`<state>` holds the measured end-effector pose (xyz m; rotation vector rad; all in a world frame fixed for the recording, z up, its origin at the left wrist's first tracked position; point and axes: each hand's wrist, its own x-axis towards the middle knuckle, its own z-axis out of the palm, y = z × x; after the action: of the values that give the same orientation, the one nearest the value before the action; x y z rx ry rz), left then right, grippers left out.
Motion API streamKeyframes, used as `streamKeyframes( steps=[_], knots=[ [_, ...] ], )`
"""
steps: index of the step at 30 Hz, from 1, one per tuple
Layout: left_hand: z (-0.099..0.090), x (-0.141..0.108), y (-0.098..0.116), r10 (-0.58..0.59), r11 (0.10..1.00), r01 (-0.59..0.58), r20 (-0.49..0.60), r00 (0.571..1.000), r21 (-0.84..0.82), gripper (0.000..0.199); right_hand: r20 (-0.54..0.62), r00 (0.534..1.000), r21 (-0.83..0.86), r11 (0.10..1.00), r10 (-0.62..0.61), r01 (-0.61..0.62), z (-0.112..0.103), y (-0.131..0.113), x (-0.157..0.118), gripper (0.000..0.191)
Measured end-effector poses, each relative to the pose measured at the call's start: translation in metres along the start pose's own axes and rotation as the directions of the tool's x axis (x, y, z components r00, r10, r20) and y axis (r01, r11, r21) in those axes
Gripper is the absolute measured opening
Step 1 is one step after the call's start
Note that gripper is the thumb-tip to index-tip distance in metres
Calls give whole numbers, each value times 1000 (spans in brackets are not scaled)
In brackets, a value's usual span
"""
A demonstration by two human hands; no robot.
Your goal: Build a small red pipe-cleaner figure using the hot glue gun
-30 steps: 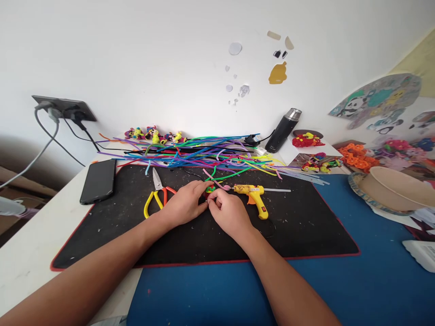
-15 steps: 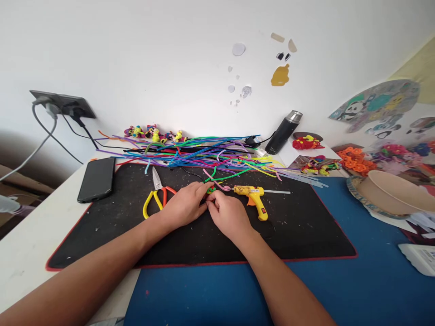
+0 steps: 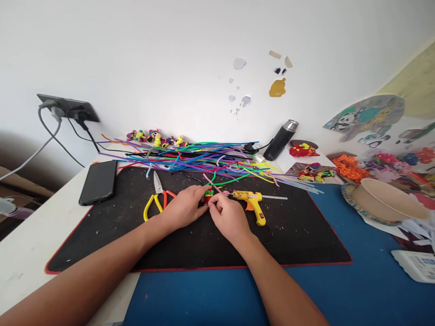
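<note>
Over the middle of the black mat (image 3: 115, 244), my left hand (image 3: 185, 206) pinches a small red and green fuzzy piece (image 3: 209, 194), seemingly made of pipe cleaner. My right hand (image 3: 229, 215) grips its right side with closed fingers. The fingers partly hide the piece, so its full shape cannot be made out. A pink pipe cleaner (image 3: 211, 183) lies just beyond the fingertips. Right of my right hand, a yellow glue gun (image 3: 252, 198) with a glue stick rests on its side. Scissors (image 3: 158, 184) with yellow and orange handles lie left of my left hand.
Many coloured pipe cleaners (image 3: 190, 156) spread along the back. A phone (image 3: 98, 182) lies at left. Toward the back right are a black flask (image 3: 280, 141), small fuzzy figures (image 3: 315, 173) and a bowl (image 3: 390, 201). Cables (image 3: 71, 156) hang from the wall socket.
The view has tilted up slightly, so the scene sits lower. My fingers have shifted a little, and more of the piece's red part shows between them.
</note>
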<state>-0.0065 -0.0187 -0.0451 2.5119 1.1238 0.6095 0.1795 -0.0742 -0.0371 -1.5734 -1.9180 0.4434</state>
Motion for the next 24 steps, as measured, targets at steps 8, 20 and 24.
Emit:
streamKeyframes(
  steps=[8, 20, 24],
  knots=[
    [2, 1, -8, -38, 999, 38, -19, 999, -16, 54, 11, 1000, 66, 998, -11, 11, -1, 2, -1, 19],
    [-4, 2, 0, -49, 998, 47, 48, 998, 38, 61, 167, 985, 51, 998, -34, 26, -4, -8, -2, 24],
    [-9, 5, -5, -128, 991, 127, -4, 992, -32, 56, 135, 991, 71, 997, -7, -3, -4, -7, -2, 18]
  ],
)
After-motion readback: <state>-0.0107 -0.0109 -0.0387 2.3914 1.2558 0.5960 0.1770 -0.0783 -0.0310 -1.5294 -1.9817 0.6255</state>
